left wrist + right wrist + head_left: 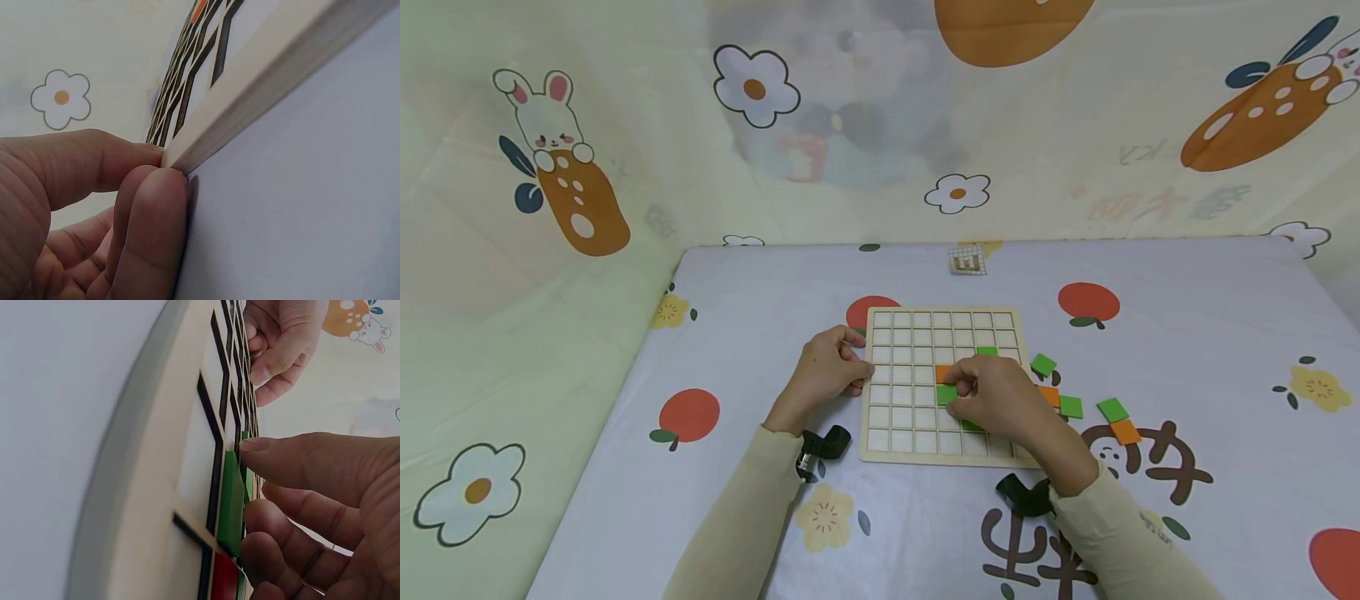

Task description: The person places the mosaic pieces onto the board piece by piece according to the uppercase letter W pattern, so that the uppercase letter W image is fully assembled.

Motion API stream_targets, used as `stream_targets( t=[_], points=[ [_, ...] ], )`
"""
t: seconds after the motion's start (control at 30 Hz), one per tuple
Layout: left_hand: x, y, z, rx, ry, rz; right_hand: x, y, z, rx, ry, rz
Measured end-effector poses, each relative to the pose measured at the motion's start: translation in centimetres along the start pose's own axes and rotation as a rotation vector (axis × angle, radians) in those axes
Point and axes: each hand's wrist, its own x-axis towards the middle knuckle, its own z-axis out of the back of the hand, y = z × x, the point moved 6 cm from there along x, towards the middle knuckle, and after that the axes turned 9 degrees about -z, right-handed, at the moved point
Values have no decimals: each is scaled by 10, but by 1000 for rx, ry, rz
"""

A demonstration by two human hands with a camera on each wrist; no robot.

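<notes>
A wooden grid board [892,455] lies on the table. My left hand [827,367] holds its left edge; in the left wrist view, the thumb and a finger [150,219] meet at the board's rim [200,140]. Over the middle of the grid, my right hand [1003,396] has its curled fingers and thumb around a green tile [947,395]. An orange tile [942,374] sits just above that one. In the right wrist view, another green tile [230,506] rises from its cell, with a red tile [225,578] nearer the camera. The right hand hides several cells.
Loose green tiles [1112,409] and orange tiles [1126,432] lie right of the board, some close to its edge and under the right forearm. A small printed grid card [967,260] lies at the back of the table. A patterned cloth [955,550] covers the tabletop.
</notes>
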Motion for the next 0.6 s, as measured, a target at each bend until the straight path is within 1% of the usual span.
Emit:
stream_targets(
  t=[0.2,0.33,0.47,0.6],
  points=[
    [-1,-2,0,-6,1,-5,-2,1,1,-23,-21,15],
    [-1,-2,1,-4,0,-1,-4,1,4,-43,-76,30],
    [-1,-2,1,4,0,-1,-10,2,9,-39,-134,57],
    [-1,-3,1,6,0,-5,-17,-2,14,-29,-141,73]
  ],
)
